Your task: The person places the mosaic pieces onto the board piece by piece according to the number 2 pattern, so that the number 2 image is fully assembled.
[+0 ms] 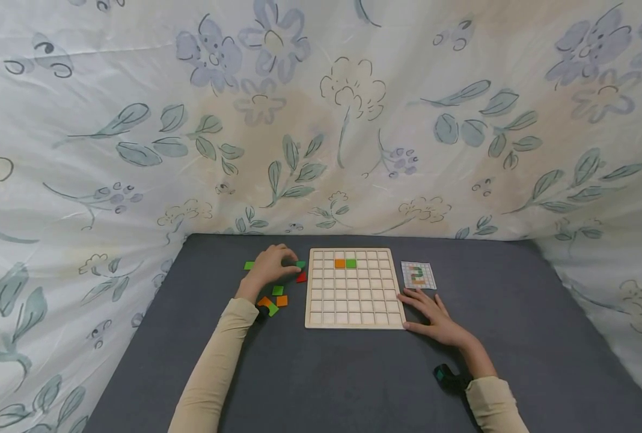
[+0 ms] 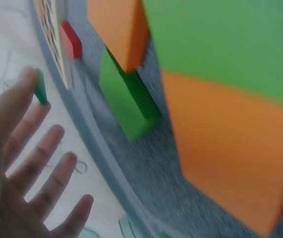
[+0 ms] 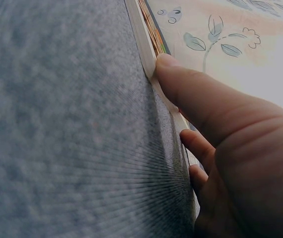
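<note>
Between thumb and index finger, my left hand (image 1: 269, 266) pinches a dark green tile (image 2: 41, 87); its other fingers are spread. This tile (image 1: 300, 264) is just left of the wooden grid board (image 1: 348, 300), above a red tile (image 1: 302, 277) on the table. An orange tile (image 1: 340, 263) and a light green tile (image 1: 351, 263) sit side by side in the board's second row. At the board's lower right edge my right hand (image 1: 437, 319) rests, fingers extended; in the right wrist view its thumb (image 3: 191, 89) touches the rim.
Right of the board lies a pattern card (image 1: 418, 275) with a coloured figure. Several loose orange and green tiles, among them a green one (image 1: 278, 290) and an orange one (image 1: 282, 300), lie near my left wrist. A flowered cloth (image 1: 321, 120) hangs behind the dark table (image 1: 326, 379).
</note>
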A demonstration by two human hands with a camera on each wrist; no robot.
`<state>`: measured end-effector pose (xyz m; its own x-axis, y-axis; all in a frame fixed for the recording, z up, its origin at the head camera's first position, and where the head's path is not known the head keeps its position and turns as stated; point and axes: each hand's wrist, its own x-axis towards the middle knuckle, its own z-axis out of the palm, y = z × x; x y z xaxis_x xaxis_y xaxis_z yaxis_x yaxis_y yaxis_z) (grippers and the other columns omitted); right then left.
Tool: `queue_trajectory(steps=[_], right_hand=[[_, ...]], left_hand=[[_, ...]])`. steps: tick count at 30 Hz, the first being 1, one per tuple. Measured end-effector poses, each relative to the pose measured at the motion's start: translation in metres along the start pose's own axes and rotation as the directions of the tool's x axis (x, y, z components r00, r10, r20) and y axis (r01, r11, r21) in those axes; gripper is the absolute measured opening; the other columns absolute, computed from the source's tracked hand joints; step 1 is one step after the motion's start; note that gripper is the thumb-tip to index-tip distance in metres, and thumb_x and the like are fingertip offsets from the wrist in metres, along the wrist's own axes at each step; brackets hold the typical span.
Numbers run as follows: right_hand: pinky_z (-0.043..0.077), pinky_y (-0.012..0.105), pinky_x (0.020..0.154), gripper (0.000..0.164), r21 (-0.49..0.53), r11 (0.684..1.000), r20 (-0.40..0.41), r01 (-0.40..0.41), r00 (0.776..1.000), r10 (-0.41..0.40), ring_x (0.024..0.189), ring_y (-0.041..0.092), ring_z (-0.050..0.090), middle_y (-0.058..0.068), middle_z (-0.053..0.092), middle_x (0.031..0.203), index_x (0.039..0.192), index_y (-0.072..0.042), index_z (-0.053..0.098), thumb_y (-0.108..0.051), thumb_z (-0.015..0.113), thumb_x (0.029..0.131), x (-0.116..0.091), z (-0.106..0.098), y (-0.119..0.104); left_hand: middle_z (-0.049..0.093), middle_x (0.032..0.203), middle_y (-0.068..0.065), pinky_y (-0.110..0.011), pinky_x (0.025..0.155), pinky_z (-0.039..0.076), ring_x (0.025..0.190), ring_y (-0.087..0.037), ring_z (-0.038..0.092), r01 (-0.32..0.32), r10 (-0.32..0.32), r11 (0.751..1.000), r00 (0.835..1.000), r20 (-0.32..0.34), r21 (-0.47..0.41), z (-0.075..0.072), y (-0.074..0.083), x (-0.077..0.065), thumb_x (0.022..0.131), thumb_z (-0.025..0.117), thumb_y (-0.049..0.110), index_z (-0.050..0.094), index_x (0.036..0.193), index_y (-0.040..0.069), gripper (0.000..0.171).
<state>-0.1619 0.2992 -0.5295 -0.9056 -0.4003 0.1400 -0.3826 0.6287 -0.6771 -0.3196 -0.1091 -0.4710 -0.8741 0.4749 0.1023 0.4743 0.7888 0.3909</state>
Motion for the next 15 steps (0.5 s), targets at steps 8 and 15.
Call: queue_trajectory(steps=[8, 15], right_hand=[[-0.009, 0.068, 0.102, 0.063, 0.003, 1.000, 0.006, 0.002, 1.000, -0.002, 0.137, 0.046, 0.008, 0.019, 0.025, 0.149, 0.142, -0.013, 0.039, -0.028, 0.065, 0.086, 0.000, 0.000, 0.000], [-0.008, 0.068, 0.101, 0.063, 0.000, 1.000, 0.007, 0.003, 1.000, -0.003, 0.137, 0.046, 0.009, 0.019, 0.025, 0.149, 0.142, -0.012, 0.039, -0.028, 0.065, 0.086, 0.001, 0.000, -0.001]], left_hand=[[0.059, 0.115, -0.002, -0.053, 0.091, 0.042, 0.107, -0.028, 0.053, 0.004, -0.004, 1.000, 1.000, 0.027, 0.022, 0.011, 0.010, 0.013, 0.081, 0.069, 0.042, 0.069, 0.101, 0.022, 0.028], [0.059, 0.114, -0.001, -0.047, 0.086, 0.045, 0.103, -0.026, 0.053, -0.034, 0.033, 0.998, 0.999, 0.037, 0.043, 0.017, 0.023, 0.020, 0.079, 0.070, 0.043, 0.069, 0.101, 0.021, 0.031]])
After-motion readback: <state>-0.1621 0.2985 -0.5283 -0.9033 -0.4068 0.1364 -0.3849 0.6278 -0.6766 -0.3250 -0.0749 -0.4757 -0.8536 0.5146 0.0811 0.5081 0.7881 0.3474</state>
